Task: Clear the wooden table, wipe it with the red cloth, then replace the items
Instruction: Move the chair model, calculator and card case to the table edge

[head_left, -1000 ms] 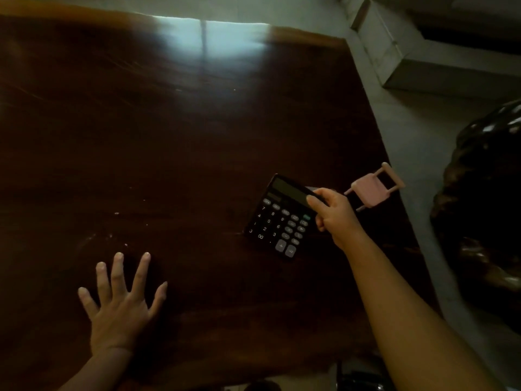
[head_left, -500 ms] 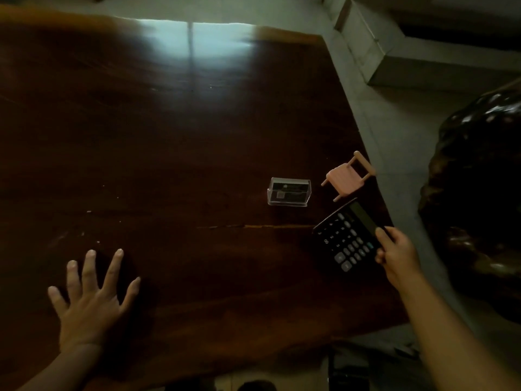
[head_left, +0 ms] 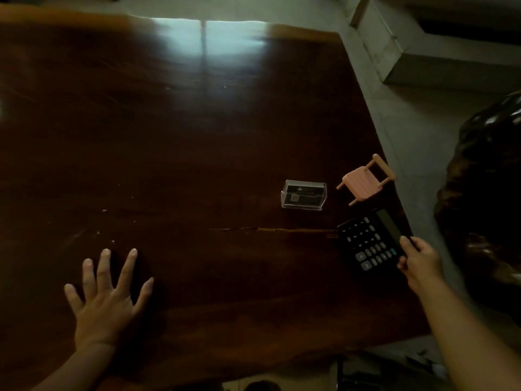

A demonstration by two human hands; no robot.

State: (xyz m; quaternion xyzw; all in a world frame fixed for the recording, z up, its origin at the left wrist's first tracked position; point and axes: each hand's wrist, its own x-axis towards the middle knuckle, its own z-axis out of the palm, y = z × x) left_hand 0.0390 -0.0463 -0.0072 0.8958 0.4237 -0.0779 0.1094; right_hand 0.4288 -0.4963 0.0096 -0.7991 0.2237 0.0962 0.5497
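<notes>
The dark wooden table [head_left: 174,153] fills most of the view. My right hand [head_left: 420,262] grips a black calculator [head_left: 370,242] by its right edge, near the table's right edge. A clear card holder [head_left: 304,194] with dark cards stands to the calculator's upper left. A small pink toy chair [head_left: 365,180] stands beyond the calculator by the table's edge. My left hand [head_left: 108,294] lies flat on the table at the lower left, fingers spread, holding nothing. No red cloth is in view.
A pale tiled floor [head_left: 406,119] runs along the table's right side. A light stone step [head_left: 428,60] sits at the top right. A large dark glossy object [head_left: 490,198] stands close to the right edge of the table.
My right hand has carried the calculator from the table's middle right toward the right edge, uncovering the card holder. The left hand stays flat on the table.
</notes>
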